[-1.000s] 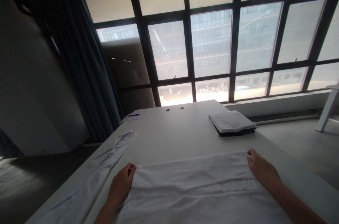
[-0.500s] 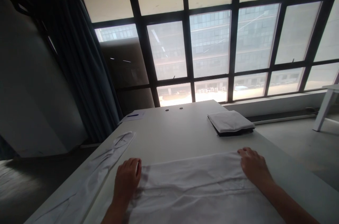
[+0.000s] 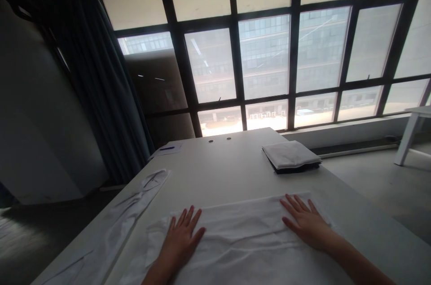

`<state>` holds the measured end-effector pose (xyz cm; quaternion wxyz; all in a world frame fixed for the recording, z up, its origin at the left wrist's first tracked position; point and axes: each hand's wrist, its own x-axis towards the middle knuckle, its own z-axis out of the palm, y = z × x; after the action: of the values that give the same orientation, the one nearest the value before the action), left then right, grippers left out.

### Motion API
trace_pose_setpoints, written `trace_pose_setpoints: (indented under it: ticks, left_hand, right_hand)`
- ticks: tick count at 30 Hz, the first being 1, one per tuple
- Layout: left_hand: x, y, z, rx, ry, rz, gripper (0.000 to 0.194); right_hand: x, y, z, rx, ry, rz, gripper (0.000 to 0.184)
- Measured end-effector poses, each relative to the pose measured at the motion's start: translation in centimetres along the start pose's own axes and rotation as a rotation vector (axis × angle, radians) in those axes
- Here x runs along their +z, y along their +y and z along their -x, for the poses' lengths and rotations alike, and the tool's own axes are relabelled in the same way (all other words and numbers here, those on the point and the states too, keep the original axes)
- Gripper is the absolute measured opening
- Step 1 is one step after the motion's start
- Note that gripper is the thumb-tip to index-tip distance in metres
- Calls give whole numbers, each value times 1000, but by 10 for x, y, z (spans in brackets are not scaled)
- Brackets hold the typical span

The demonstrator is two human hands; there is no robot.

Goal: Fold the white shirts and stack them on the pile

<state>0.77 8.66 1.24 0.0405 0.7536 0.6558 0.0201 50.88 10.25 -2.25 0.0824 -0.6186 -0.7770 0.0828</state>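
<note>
A white cloth (image 3: 242, 226), wrinkled across its middle, is spread over the near part of the white table. On its left side lies my left hand (image 3: 182, 238), fingers spread and palm down. My right hand (image 3: 305, 222) rests flat near the cloth's far right corner, its fingers also apart. Neither hand grips the fabric. The cloth's near end runs out of view at the bottom, so its full shape is hidden.
A folded stack of white and black cloth (image 3: 291, 157) sits at the table's right edge. Another crumpled white cloth (image 3: 124, 217) stretches along the left. Paper with a pen (image 3: 167, 148) lies at the far left corner. Windows stand beyond the table (image 3: 215, 164).
Both hands have let go of the cloth's far corners and moved inward. Their fingers have gone from curled to spread flat on the fabric.
</note>
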Motion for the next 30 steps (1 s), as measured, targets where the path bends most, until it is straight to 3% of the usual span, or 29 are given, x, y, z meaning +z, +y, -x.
trace_pose_setpoints:
  ticks: [5, 9, 11, 13, 16, 18, 21, 25, 30]
  left_hand:
    - [3, -43, -5, -122, 25, -62, 79]
    - [3, -46, -6, -163, 51, -104, 78]
    - [1, -38, -7, -159, 64, -114, 77]
    - [-1, -26, -9, -149, 76, -112, 77]
    - [-1, -9, -15, -128, 99, -90, 77]
    - [1, -1, -19, -111, 118, -71, 77]
    - [4, 3, -22, -85, 152, -44, 70]
    - [8, -7, -21, -125, 215, -27, 60]
    - [6, -25, -21, -239, 235, 0, 65]
  right_hand:
    - [-10, 23, 5, 59, -52, 15, 77]
    - [-30, 8, 11, 209, -123, 84, 70]
    - [-39, -23, 12, 230, -91, 182, 64]
    - [-45, -67, 13, 24, 20, 205, 62]
    - [-45, -145, 12, -286, -58, -30, 67]
    - [-41, -195, 8, -411, -121, -169, 79]
    - [-29, -252, -4, -516, -112, -299, 89]
    - [-7, -287, -18, -503, -133, -360, 94]
    - [6, -286, -21, -513, -98, -381, 93]
